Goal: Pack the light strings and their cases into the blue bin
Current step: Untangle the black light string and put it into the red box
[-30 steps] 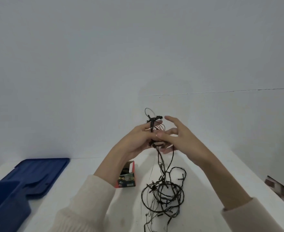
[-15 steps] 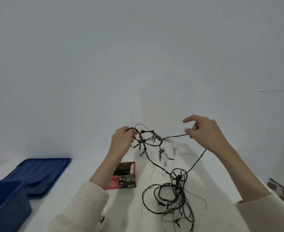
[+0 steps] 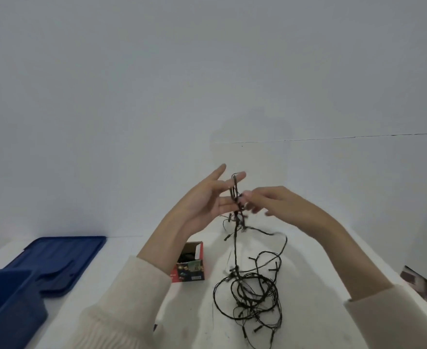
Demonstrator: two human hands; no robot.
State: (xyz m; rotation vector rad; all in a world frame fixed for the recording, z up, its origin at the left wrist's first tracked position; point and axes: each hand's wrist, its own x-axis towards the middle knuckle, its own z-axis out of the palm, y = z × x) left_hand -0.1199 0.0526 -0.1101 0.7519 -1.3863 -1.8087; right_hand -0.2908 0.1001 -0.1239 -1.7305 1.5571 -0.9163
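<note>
Left hand (image 3: 202, 202) is up in front of me, flat and spread, fingers straight. It works as a spool, with several turns of the black wire light string (image 3: 235, 269) looped across the fingers. Right hand (image 3: 280, 205) is just beside those fingertips, its own fingers curled in and, as far as the blur lets me judge, pinching the wire to lay on another turn. From the hands one strand drops straight down to a loose heap of wire on the white counter (image 3: 121, 260), below and slightly to the right-hand side. The small red cardboard case (image 3: 191, 272) sits open under the left wrist with something dark inside, and I can't tell what. The deep blue plastic bin (image 3: 8, 298) is well off to the left of the left arm, with its flat blue lid (image 3: 64, 255) lying just beyond it. Nothing from this string is packed yet. The risk I'm watching is the heap. Its loops cross each other, and a hard pull could cinch a knot or drag the whole pile up at once. The turns on those straight fingers have nothing closing over them and could slide off. A bulb stub could also hook the case and tip it.
</note>
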